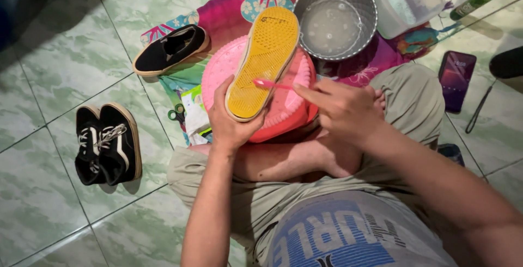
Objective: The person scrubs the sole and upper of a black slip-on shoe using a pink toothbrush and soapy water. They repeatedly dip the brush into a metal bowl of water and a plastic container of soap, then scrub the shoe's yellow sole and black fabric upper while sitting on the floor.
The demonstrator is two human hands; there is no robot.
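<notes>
My left hand (231, 122) grips the heel end of a shoe (264, 60) turned sole up, its yellow sole facing me. The shoe hangs over a pink plastic basin (297, 111) resting by my crossed legs. My right hand (340, 109) holds a pink toothbrush (271, 85), and the brush head lies against the yellow sole near the heel.
A metal pot of cloudy water (335, 19) stands behind the basin on a flowery cloth (239, 5). A black slip-on shoe (170, 49) lies at the left, a pair of black lace-up shoes (108, 143) on the tiles. A phone (456, 77), a clear tub (406, 2) and scissors (177, 113) are nearby.
</notes>
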